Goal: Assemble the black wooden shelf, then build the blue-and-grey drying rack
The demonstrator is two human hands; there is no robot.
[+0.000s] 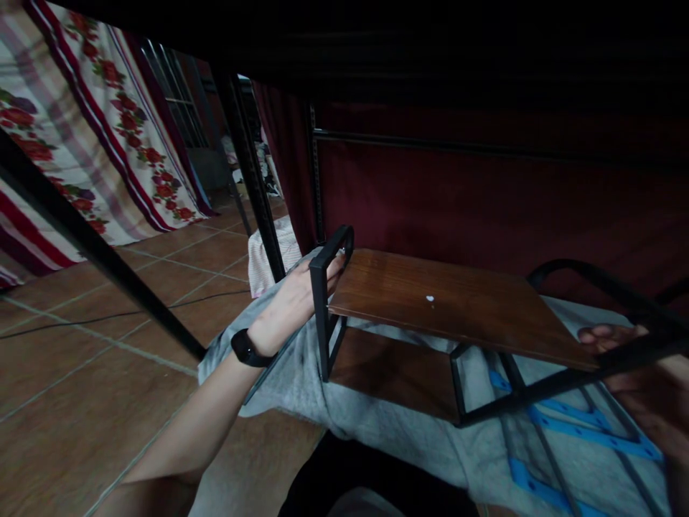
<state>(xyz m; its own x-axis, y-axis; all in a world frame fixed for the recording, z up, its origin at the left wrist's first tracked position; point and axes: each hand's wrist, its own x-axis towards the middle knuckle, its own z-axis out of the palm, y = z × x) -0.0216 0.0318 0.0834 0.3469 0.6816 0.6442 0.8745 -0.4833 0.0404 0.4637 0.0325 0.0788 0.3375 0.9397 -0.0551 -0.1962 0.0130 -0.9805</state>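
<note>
A small two-tier shelf with a brown wooden top board point(430, 298) and black metal side frames point(321, 316) stands in front of me on grey cloth. My left hand point(301, 294), below a wrist with a dark watch, reaches to the left frame. Its fingers are closed around the frame beside the end of the top board and partly hidden by it. On the far right, my right hand point(613, 337) grips the other end of the top board by a slanted black bar point(570, 373). That bar hides part of this hand, which is in shadow.
Blue strips point(586, 434) joined by dark rods lie on the grey cloth point(377, 424) at the lower right. Black posts point(247, 165) rise at the left, with a dark structure overhead. A maroon curtain point(430, 201) hangs behind. A cable point(134, 314) crosses the tiled floor.
</note>
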